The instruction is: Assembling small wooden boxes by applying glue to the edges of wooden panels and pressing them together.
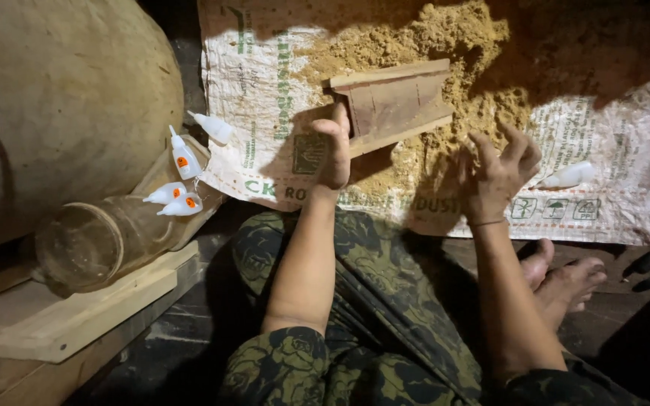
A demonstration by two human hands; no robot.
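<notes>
Covering the floor, upper frame: printed woven sack [265, 98] heaped with sawdust [445, 45]. Left hand [332, 150], fingers closed against wooden trough [393, 105], centre. Right hand [502, 169], fingers spread, empty.

floor: dark boards [189, 338] | on it: woven sack [265, 113], wooden plank [77, 316], sawdust heap [445, 45] on sack

Open sack [611, 203] lies right of the sawdust heap [445, 45] — glue bottles [182, 180] crowd the left.
</notes>
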